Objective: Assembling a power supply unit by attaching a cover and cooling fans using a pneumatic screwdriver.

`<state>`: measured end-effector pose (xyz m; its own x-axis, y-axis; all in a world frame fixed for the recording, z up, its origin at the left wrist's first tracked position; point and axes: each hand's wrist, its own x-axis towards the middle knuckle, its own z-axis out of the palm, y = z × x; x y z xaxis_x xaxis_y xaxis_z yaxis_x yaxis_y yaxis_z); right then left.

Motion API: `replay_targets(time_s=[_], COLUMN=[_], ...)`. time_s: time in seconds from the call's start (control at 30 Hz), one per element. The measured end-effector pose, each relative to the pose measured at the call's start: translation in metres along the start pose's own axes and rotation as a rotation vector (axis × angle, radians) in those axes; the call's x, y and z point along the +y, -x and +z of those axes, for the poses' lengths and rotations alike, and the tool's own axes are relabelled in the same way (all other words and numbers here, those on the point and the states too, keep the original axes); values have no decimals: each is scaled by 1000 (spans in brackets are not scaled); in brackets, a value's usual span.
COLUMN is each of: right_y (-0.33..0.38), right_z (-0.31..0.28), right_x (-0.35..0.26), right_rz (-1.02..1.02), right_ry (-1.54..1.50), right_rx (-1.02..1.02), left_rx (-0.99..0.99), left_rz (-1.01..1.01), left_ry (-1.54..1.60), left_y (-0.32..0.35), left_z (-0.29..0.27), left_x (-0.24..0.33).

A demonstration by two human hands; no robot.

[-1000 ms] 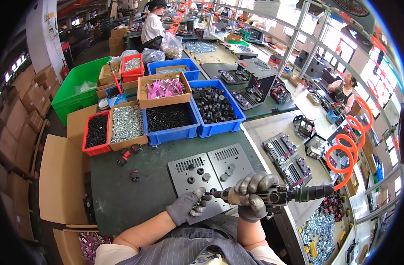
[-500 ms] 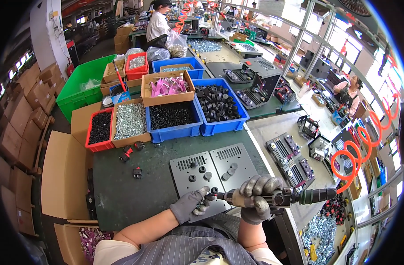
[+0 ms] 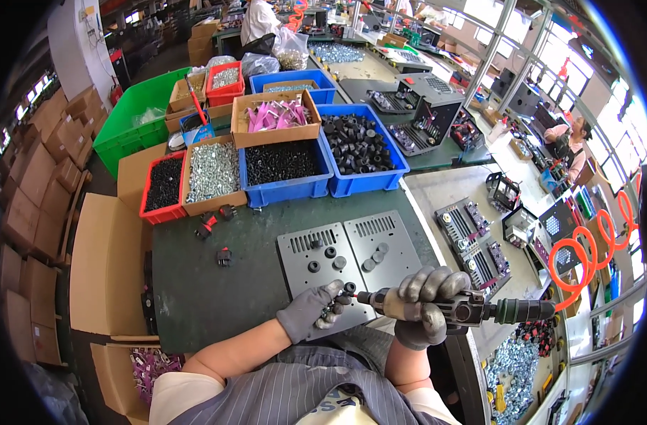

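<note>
My left hand (image 3: 311, 312), in a grey glove, is closed around small shiny screws, with a black rubber foot (image 3: 349, 287) at its fingertips. My right hand (image 3: 431, 306), also gloved, grips an air screwdriver (image 3: 398, 304) lying nearly level. Its bit points left and meets the rubber foot or sits right beside it; I cannot tell which. Both hands are over the near edge of two dark grey metal panels (image 3: 309, 276) with slots and holes. Several loose rubber feet (image 3: 313, 266) and round black pieces (image 3: 369, 264) rest on the panels.
Red, cardboard and blue bins (image 3: 284, 185) of small parts line the table's far side. Black-red switches (image 3: 224, 257) lie left of the panels. An orange coiled hose (image 3: 575, 265) runs from the screwdriver. An open carton (image 3: 100, 265) stands left; another person (image 3: 570, 145) sits far right.
The view has shifted, so the table, bins and hands all appear higher and slightly right. My hands keep their grip, with the bit still at the rubber foot.
</note>
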<state>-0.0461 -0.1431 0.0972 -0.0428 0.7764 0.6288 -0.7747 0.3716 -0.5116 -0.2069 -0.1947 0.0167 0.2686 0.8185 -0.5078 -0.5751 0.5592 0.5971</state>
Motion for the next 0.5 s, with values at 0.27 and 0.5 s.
replay_targets(time_s=[0.27, 0.5], right_y=[3, -5], right_z=[0, 1], right_x=[5, 7], right_rz=[12, 116], right_ry=[24, -33], right_rx=[-55, 3], left_rx=[27, 44], left_rz=[-1, 145], left_ry=[-16, -228], left_y=[3, 12], left_z=[1, -3], left_x=[-2, -4])
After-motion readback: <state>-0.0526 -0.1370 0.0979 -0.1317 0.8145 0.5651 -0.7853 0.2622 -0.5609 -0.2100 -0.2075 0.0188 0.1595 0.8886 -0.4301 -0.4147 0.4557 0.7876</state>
